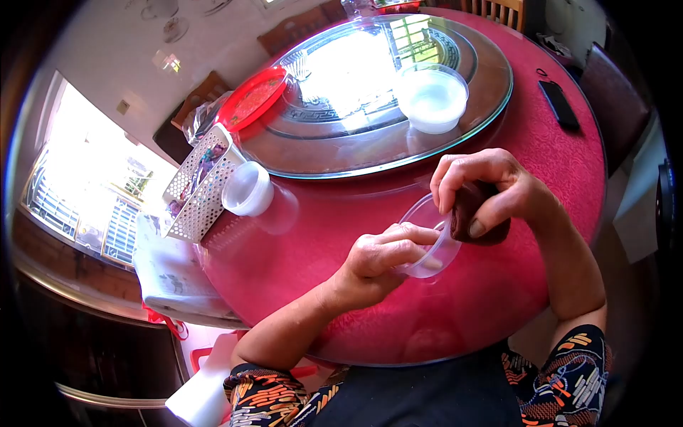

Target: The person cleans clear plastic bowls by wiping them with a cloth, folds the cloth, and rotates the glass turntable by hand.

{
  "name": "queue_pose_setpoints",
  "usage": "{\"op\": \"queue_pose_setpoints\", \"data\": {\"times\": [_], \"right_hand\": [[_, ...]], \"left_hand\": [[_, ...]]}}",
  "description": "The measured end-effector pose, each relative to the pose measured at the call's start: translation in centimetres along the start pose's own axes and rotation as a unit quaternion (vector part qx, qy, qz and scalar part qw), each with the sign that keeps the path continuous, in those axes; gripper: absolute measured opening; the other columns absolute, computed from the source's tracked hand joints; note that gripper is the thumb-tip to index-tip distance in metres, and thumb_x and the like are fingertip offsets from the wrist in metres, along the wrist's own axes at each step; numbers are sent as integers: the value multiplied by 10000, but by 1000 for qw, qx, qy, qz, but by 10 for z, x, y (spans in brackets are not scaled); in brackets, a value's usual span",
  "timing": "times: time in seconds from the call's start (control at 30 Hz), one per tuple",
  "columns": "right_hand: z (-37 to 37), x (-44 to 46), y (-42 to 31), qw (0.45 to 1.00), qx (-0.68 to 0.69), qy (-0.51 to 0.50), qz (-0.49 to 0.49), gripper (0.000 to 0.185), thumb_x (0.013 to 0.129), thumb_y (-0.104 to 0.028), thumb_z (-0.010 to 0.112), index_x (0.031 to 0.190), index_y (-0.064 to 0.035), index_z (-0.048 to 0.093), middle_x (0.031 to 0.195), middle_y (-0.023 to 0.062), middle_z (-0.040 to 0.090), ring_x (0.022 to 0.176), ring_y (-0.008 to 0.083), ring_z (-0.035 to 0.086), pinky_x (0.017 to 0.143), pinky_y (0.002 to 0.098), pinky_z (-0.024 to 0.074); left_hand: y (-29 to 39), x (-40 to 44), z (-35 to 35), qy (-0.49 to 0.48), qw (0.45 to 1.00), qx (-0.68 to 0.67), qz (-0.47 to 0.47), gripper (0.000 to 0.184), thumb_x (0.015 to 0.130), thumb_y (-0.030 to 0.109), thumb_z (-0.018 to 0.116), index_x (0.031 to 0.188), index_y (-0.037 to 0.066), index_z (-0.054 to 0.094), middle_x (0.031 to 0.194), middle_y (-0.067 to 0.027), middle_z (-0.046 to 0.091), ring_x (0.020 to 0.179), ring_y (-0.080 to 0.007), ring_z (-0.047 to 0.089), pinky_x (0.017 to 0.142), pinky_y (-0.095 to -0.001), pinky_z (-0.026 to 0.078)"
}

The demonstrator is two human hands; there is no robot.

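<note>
1. Place: looks like a home, in its dining area.
2. Large round table (pixel 341 324) under a red patterned covering; broad glass turntable (pixel 313 155) on top, as for shared meals.
3. Wooden chair (pixel 504 10) at the far edge; dark-backed chair (pixel 613 89) to the right.
4. Pale wall (pixel 99 53) with small wall plate (pixel 123 107); bright window (pixel 92 156) with bars or grilles outside.
5. Everyday clutter: phone (pixel 558 104), red tray (pixel 252 99), perforated basket (pixel 203 196).

The clear, round plastic bowl (pixel 429 250) tilts between both hands (pixel 425 219), touching brown cloth (pixel 482 213).
</note>
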State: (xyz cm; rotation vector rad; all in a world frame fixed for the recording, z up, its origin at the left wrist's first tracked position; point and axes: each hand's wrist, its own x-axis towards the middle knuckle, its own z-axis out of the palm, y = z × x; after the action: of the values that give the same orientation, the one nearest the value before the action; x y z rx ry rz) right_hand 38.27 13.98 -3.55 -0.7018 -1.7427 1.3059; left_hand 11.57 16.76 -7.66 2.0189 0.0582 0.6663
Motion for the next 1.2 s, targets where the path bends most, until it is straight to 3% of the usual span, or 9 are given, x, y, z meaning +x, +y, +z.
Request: {"op": "queue_pose_setpoints", "data": {"times": [0.1,0.2,0.3,0.37,0.53,0.7,0.83,1.1,1.2], "right_hand": [[10,-2,-3,990,-130,25,-53,352,559,-29,755,909,-15,722,943,83,652,848,174,655,743,302,521],[35,1,4,922,-337,74,-174,254,624,-76,749,874,-80,699,863,70,606,775,224,637,671,356,516],[62,5,6,819,-490,98,-280,234,642,-105,727,867,-142,676,809,50,543,706,235,567,612,390,483],[67,5,6,822,-487,104,-277,235,661,-81,733,887,-131,692,839,56,565,728,232,580,636,388,498],[51,7,3,896,-327,165,-251,390,699,28,723,1080,-52,714,1005,110,642,859,232,661,758,358,555],[38,1,1,981,-51,178,-61,512,768,-9,650,1279,-30,630,1089,82,628,966,155,628,904,287,518],[27,7,9,967,143,213,12,668,766,-107,681,1404,-18,504,1101,108,637,1000,176,628,919,289,512],[28,12,43,927,284,240,47,569,931,-199,672,1411,-4,437,1199,144,632,1075,194,644,941,313,536],[35,14,47,922,318,206,77,449,1000,-259,616,1346,4,506,1160,120,657,1055,194,663,916,324,562]], "left_hand": [[1,2,-2,-9,999,35,-27,361,785,-112,679,1128,0,663,1277,-187,636,1146,-352,625,948,-407,512],[3,2,1,10,997,70,-31,458,798,-76,711,1237,8,606,1294,-187,590,1177,-374,601,965,-422,509],[-6,1,4,46,991,126,-16,430,807,-69,724,1217,5,619,1255,-180,611,1183,-370,598,972,-422,508],[-4,0,3,62,994,84,-24,378,824,-85,712,1182,19,650,1225,-157,637,1146,-331,631,942,-403,526],[0,-4,-2,68,997,10,-37,436,832,-107,695,1238,52,683,1276,-133,643,1131,-263,657,928,-346,531],[11,-3,2,73,988,-99,-91,398,854,-81,726,1235,35,726,1252,-155,669,1180,-259,628,974,-363,502],[13,-1,1,81,985,-145,-56,418,799,-116,723,1199,5,736,1299,-227,657,1186,-297,636,1005,-389,499],[13,0,-13,78,962,-262,7,417,780,-69,737,1192,-9,737,1318,-227,653,1165,-285,632,989,-388,504],[14,-1,-14,106,962,-249,23,400,772,-63,730,1169,-18,739,1319,-234,651,1181,-282,617,990,-394,497]]}}
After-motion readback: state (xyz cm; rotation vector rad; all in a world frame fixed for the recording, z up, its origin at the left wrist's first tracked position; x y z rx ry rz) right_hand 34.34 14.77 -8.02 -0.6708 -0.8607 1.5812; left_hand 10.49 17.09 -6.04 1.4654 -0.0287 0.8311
